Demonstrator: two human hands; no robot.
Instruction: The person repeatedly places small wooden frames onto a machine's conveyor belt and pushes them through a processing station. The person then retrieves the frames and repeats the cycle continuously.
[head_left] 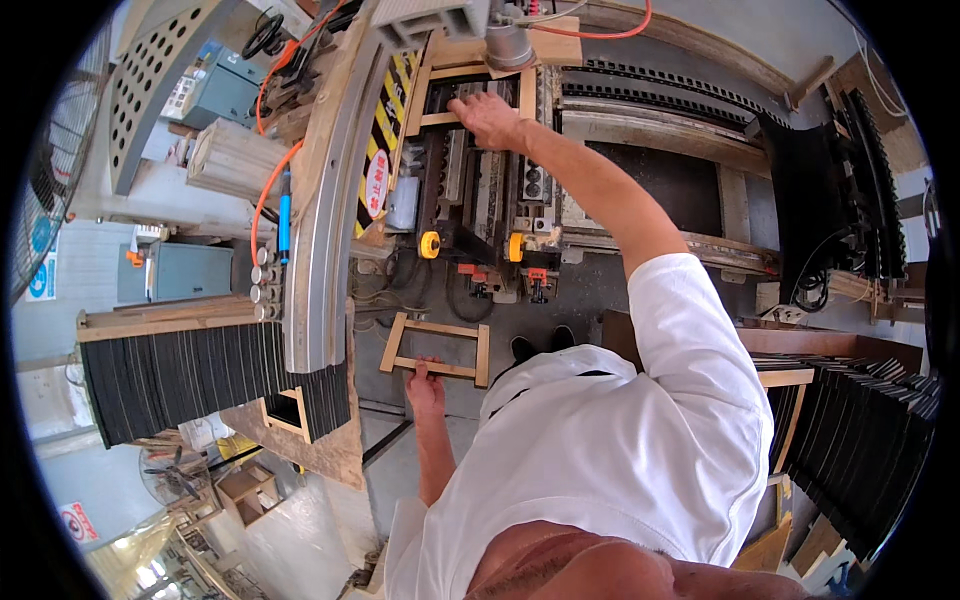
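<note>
My left hand (426, 390) is closed around the near rail of a small light-wood frame (436, 366). That frame is held above the floor, in front of the machine, with two side posts joined by two rails. Farther ahead, my right hand (487, 120) reaches onto the machine bed (488, 180). Its fingers are bent over the near rail of a second wooden frame (416, 102), which lies flat on the bed. The palm hides part of that rail. Just beyond stands a round metal machine head (510, 48).
Stacks of black panels with wooden edges stand at the left (190, 375) and right (850, 450). A metal beam (318, 240) runs along the machine's left side. Yellow knobs (430, 245) stick out in front. Orange hoses (268, 195) hang at the left.
</note>
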